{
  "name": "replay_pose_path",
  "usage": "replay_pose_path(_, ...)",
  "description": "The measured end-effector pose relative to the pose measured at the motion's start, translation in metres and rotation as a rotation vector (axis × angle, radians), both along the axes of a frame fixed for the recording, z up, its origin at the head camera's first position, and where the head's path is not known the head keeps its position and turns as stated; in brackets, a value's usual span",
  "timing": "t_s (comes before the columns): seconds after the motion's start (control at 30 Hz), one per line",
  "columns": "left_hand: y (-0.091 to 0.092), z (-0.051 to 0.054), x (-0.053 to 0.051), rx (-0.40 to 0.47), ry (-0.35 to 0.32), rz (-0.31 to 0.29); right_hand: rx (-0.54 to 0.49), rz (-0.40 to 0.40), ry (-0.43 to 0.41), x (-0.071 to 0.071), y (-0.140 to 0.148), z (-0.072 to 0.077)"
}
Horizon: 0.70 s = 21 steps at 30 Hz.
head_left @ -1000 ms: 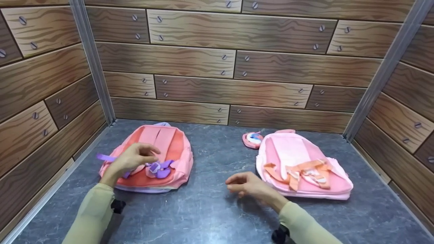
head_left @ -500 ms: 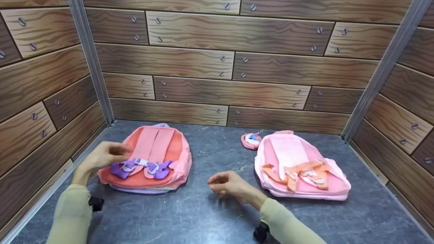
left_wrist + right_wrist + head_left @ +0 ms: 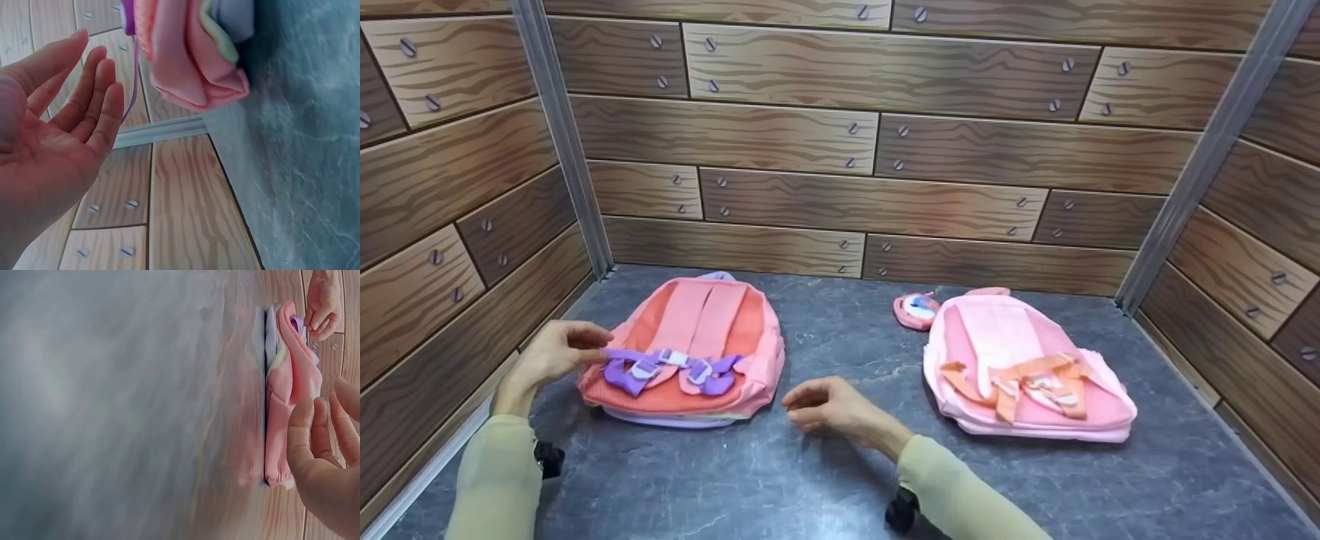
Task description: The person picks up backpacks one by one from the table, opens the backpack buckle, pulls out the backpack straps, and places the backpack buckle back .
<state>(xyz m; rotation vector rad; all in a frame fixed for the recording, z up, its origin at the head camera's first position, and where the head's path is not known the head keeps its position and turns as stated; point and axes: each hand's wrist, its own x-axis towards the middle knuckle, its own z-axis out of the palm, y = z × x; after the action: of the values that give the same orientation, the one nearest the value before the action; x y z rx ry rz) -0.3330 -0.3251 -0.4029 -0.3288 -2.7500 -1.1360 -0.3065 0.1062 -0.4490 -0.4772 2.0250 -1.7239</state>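
Note:
In the head view a coral backpack (image 3: 761,360) lies with its strap side up on the left, its purple straps (image 3: 712,377) gathered near the lower end. My left hand (image 3: 556,351) is at its left edge, fingertips close to a purple strap end. The left wrist view has this hand (image 3: 73,112) with fingers loosely bent and thumb apart, and a thin purple strap (image 3: 135,84) hanging beyond them. Just right of the backpack, my right hand (image 3: 844,411) hovers over the table with relaxed fingers, holding nothing. The right wrist view places it (image 3: 326,461) near the backpack (image 3: 279,433).
A pale pink backpack (image 3: 997,330) with orange straps (image 3: 1046,379) lies on the right. Beside its upper left edge is a small round pouch (image 3: 915,310). Wood-patterned walls (image 3: 780,139) enclose the dark grey tabletop (image 3: 750,487) at the back and both sides.
My left hand has moved left, off the coral backpack to its edge. The strap that stuck out leftward now lies bunched on the backpack. My right hand has shifted left, towards that backpack.

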Motion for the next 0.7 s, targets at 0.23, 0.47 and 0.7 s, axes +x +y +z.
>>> replay_pose_path(0.23, -0.007, -0.007, -0.002, -0.034, -0.060, -0.001, -0.014, -0.032, 0.045, -0.004, -0.016, 0.001)
replay_pose_path(0.47, -0.012, -0.011, -0.003, -0.070, -0.167, -0.042, -0.022, -0.054, 0.084, -0.011, -0.030, -0.002)
replay_pose_path(0.7, -0.011, -0.014, -0.002, -0.054, -0.219, -0.073, -0.025, -0.077, 0.078, -0.014, -0.033, -0.004)
